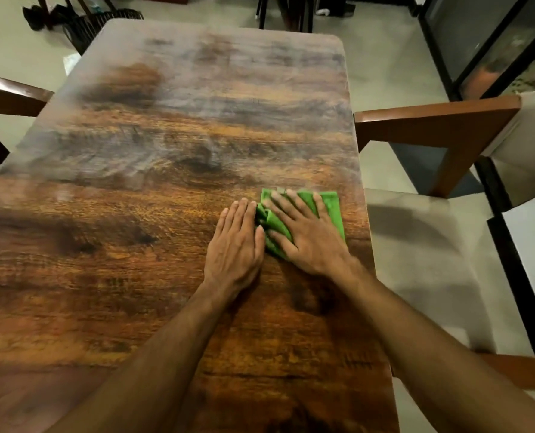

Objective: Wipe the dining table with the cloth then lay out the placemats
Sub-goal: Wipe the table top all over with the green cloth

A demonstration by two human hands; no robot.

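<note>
Cloth [332, 210]: green, bunched into folds, lying on the dining table [135, 245] close to its right edge.
Right hand [307, 235]: laid flat on top of the cloth with the fingers spread, pressing it to the wood; green shows between and beyond the fingers.
Left hand [235, 242]: flat on bare tabletop just left of the cloth, fingers straight and together, thumb side touching the cloth's bunched edge.
Chair [432, 120]: wooden frame with a pale seat, at the table's right side, near the cloth.
</note>
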